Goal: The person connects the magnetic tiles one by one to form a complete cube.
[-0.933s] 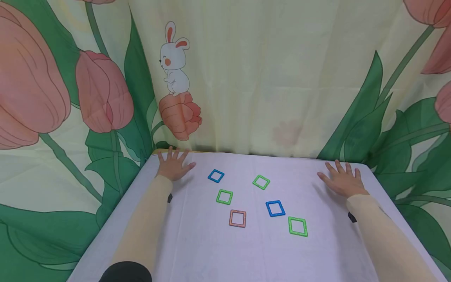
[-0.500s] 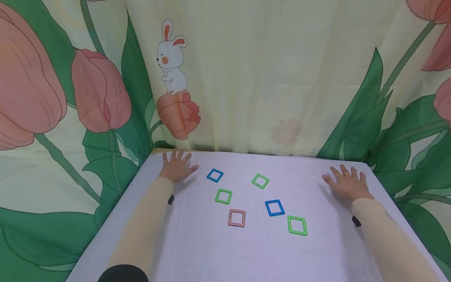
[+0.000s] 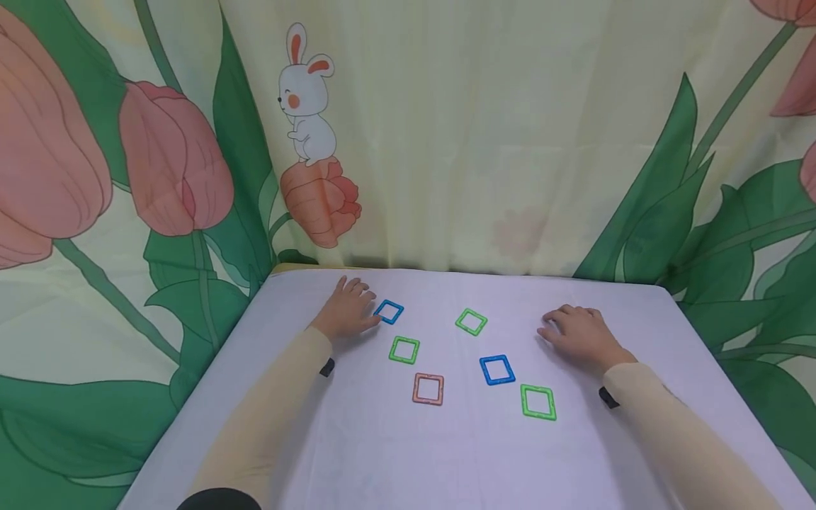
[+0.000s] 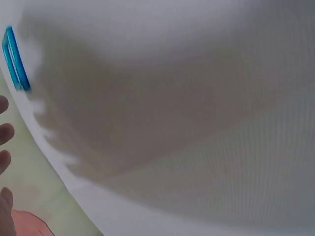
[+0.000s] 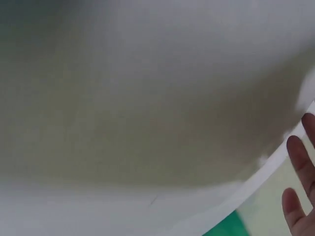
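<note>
In the head view my left hand (image 3: 347,310) reaches over the table's left side, fingers loosely bent. Its thumb tip overlaps the near corner of a small blue square frame (image 3: 397,316); whether they touch I cannot tell. The left wrist view shows that blue frame (image 4: 18,61) lying apart from the fingertips (image 4: 5,132). Further right, my right hand (image 3: 583,336) hovers with relaxed fingers and holds nothing. Between the hands lie a green frame (image 3: 392,348), another green frame (image 3: 481,328), a pinkish-red frame (image 3: 414,388), a second blue frame (image 3: 484,372) and a third green frame (image 3: 523,400).
The frames lie flat and separate on a white-covered table (image 3: 472,460). Behind its far edge hangs a curtain (image 3: 446,142) printed with tulips and a rabbit. A dark rounded object (image 3: 219,499) shows at the bottom, over the left sleeve (image 3: 255,425).
Both hands have moved inward from the table's far corners, the left toward the upper blue frame. Their spread fingers have drawn together and bent slightly. The frames keep their places on the table.
</note>
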Demonstrator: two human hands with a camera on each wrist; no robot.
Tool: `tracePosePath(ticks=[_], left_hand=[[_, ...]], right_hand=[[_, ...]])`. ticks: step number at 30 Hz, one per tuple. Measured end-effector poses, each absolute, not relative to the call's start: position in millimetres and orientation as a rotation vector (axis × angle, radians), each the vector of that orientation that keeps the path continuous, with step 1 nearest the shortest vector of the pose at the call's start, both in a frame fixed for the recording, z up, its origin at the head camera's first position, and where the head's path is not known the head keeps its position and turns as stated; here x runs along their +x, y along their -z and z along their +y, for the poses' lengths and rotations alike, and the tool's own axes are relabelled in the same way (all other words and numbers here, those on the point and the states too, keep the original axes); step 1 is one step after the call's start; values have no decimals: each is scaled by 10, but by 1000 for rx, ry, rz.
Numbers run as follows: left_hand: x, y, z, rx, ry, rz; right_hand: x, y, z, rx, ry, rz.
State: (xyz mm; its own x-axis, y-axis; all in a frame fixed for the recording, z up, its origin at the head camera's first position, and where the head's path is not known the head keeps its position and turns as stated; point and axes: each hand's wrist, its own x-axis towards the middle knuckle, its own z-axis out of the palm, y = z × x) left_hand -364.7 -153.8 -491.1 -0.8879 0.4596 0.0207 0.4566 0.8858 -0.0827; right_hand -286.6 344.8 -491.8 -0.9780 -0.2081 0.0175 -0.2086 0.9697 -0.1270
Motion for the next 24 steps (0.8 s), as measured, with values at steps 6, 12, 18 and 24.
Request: tracePosePath(ticks=[6,12,18,24], left_hand=[[-3480,4900,-1295,-978,-83,-2978],[-3287,4888,-1070,-1157,-91,-2907],[-3032,4855,-859,-1338,-53,-2863],[-2767,4865,-673,-1484,-124,-2806]], right_hand=[[-2754,4937,2997,609,-328,-3090],[-2627,4925,2743,821,-376,-3091],[-2544,4883,2588,920,-284,-3080],[-2476,4876,2461,934,-203,-3043]])
